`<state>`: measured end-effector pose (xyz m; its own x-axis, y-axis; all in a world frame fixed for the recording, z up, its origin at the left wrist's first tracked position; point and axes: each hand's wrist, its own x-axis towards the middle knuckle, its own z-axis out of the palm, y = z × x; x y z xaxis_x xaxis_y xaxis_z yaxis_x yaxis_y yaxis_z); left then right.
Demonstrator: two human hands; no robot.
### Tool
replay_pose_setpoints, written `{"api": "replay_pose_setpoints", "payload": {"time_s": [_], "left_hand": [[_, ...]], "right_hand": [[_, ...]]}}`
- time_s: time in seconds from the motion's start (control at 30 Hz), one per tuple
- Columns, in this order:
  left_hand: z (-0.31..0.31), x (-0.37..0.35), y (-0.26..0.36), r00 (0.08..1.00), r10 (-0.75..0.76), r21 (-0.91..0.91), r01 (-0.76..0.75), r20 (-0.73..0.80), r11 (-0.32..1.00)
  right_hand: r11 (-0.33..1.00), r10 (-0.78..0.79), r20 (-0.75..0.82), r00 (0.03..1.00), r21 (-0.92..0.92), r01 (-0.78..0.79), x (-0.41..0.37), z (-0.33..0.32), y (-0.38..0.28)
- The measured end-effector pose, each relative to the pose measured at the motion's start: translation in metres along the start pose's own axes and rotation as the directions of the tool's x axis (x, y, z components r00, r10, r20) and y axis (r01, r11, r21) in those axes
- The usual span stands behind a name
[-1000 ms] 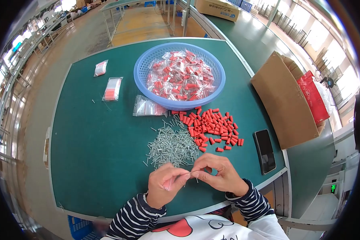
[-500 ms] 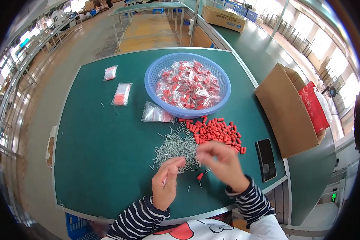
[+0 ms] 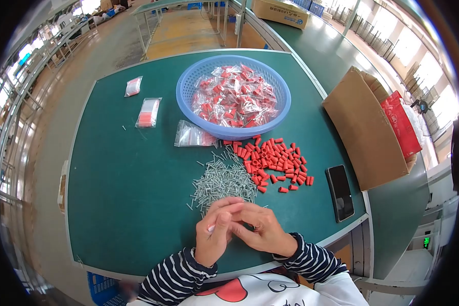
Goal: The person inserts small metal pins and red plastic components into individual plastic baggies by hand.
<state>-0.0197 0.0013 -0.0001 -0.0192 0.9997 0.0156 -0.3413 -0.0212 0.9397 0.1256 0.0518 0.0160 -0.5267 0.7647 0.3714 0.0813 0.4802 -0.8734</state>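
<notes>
My left hand (image 3: 212,238) is closed, fingers curled, with a small whitish bit (image 3: 211,229) showing by the palm; its kind is not clear. Against its fingertips, my right hand (image 3: 264,228) is bent in a pinch, and whatever lies between the fingers is hidden. Both hands are just in front of a heap of silver screws (image 3: 222,178). To the right of that heap lie many red plastic caps (image 3: 275,158).
Behind the heaps stands a blue basket (image 3: 183,97) full of small clear bags with red caps. Plastic bags (image 3: 191,135) and a bag stack (image 3: 148,113) lie leftward. A phone (image 3: 339,194) and a cardboard box (image 3: 359,137) are on the right.
My right hand has come left and down from the edge of the heaps to meet my left hand. The loose red cap and screws near the hands are now out of sight. The view shifted slightly.
</notes>
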Motion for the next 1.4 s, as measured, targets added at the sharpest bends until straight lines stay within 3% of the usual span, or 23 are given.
{"api": "replay_pose_setpoints", "payload": {"time_s": [0.13,0.2,0.4,0.5,0.6,0.7,0.9,0.93,1.0,1.1,1.4], "left_hand": [[0.001,0.003,0.001,0.998,-0.042,0.055,0.045,-0.054,0.997],[0.005,0.002,0.010,0.984,-0.164,-0.031,0.162,-0.075,0.986],[0.004,0.007,0.012,0.954,-0.255,-0.069,0.247,-0.158,0.967],[0.003,0.009,0.010,0.958,-0.224,-0.071,0.214,-0.177,0.974],[-0.005,0.008,0.011,0.957,-0.278,-0.094,0.270,-0.086,0.958],[-0.001,0.009,0.011,0.988,-0.144,0.027,0.146,-0.057,0.989],[-0.002,0.012,0.010,0.998,-0.060,0.180,0.064,-0.030,0.982],[-0.005,0.012,0.005,0.999,0.045,0.249,-0.039,-0.018,0.968],[-0.010,0.014,-0.004,0.968,0.251,0.377,-0.242,0.026,0.894],[-0.009,0.012,0.004,0.933,0.356,0.574,-0.318,0.049,0.755],[-0.008,0.013,-0.003,0.844,0.517,0.684,-0.463,0.144,0.564]], "right_hand": [[0.996,0.088,-0.047,0.995,0.007,-0.087,-0.003,0.001,0.003],[0.989,0.146,-0.063,0.987,-0.001,-0.146,-0.005,-0.002,0.000],[0.909,0.375,-0.077,0.924,0.224,-0.351,-0.007,-0.015,0.003],[0.902,0.390,-0.077,0.918,0.232,-0.364,-0.008,-0.020,0.005],[0.922,0.372,-0.038,0.928,0.132,-0.364,-0.010,-0.028,0.005],[0.949,0.310,0.001,0.951,0.052,-0.310,-0.010,-0.034,0.004],[0.974,0.226,0.044,0.973,0.019,-0.227,-0.009,-0.039,0.005],[0.976,0.216,0.015,0.976,0.034,-0.216,-0.009,-0.038,0.004],[0.979,0.194,-0.042,0.980,0.063,-0.191,-0.007,-0.036,0.000],[0.965,0.259,-0.118,0.959,-0.012,-0.262,-0.005,-0.038,-0.009],[0.976,0.218,-0.029,0.975,0.030,-0.217,-0.009,-0.035,-0.012]]}}
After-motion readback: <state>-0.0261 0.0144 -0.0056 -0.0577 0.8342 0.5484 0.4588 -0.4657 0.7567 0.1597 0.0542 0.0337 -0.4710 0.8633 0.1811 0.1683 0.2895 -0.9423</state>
